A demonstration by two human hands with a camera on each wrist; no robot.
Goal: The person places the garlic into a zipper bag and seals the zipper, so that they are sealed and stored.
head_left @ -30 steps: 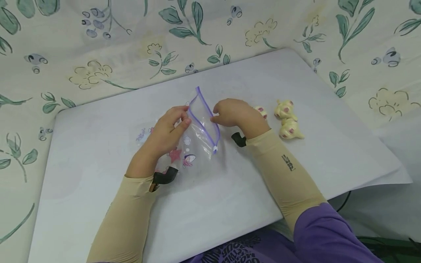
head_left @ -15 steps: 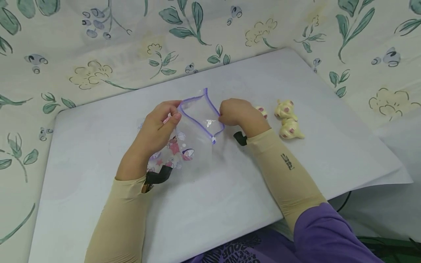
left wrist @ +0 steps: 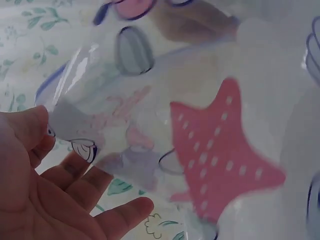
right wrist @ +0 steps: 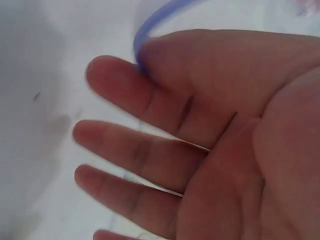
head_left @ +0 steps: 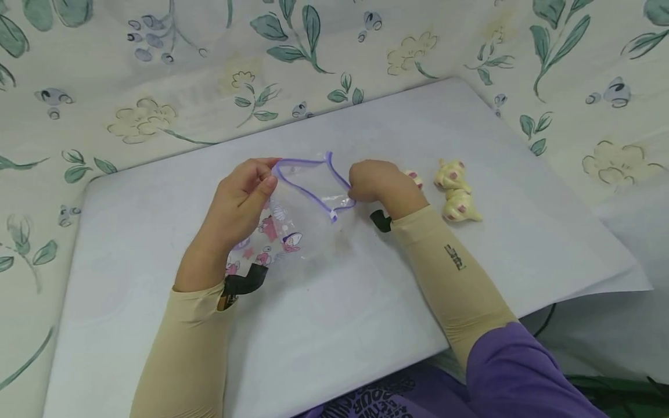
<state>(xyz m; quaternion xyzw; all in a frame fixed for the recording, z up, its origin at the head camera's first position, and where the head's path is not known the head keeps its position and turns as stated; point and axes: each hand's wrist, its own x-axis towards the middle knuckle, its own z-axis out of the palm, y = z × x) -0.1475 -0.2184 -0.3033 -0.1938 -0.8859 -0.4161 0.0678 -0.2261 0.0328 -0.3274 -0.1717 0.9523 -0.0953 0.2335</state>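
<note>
A clear zip bag (head_left: pixel 308 200) with a purple zip rim and sea-creature prints is held between both hands, its mouth spread wide. My left hand (head_left: pixel 235 209) pinches the rim's left side between thumb and index finger; in the left wrist view the other fingers spread behind the film, near a printed pink starfish (left wrist: pixel 215 155). On the opposite side my right hand (head_left: pixel 378 181) pinches the purple rim (right wrist: pixel 165 15) with thumb and index finger. A white slider (head_left: pixel 333 215) sits at the rim's near corner. No contents show inside the bag.
Two cream-yellow figures with pink spots (head_left: pixel 450 173) (head_left: pixel 461 205) lie right of my right hand, and another (head_left: pixel 414 178) is partly hidden behind it. All rest on the white table (head_left: pixel 334 325), with a floral curtain (head_left: pixel 209 69) behind.
My left hand has moved left with its side of the bag. My right hand has gone from beside the rim to pinching it. The bag's mouth has spread wider.
</note>
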